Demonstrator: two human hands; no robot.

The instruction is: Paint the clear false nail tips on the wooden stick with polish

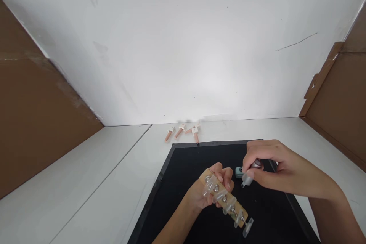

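My left hand (pixel 222 177) is closed around a pale wooden nail-tip stand (pixel 239 210), which slants down to the right. Several clear false nail tips (pixel 228 206) sit along it on round metal pegs; the one at the lower end sticks out past the wood. To the right, my right hand (pixel 274 164) pinches a small piece with a translucent whitish body (pixel 247 179), a silvery-pink end and a small dark tip pointing down towards the stand. A gap separates that piece from the nail tips. Just behind my right fingertips, a small teal object (pixel 238 172) rests on the mat, partly covered.
A black mat (pixel 188 160) with a raised dark rim lies on the white table (pixel 114 179). Beyond its far edge are several small pink-and-white pieces (pixel 195 134). A white wall (pixel 183 45) rises behind, with brown cardboard panels (pixel 37 95) at both sides.
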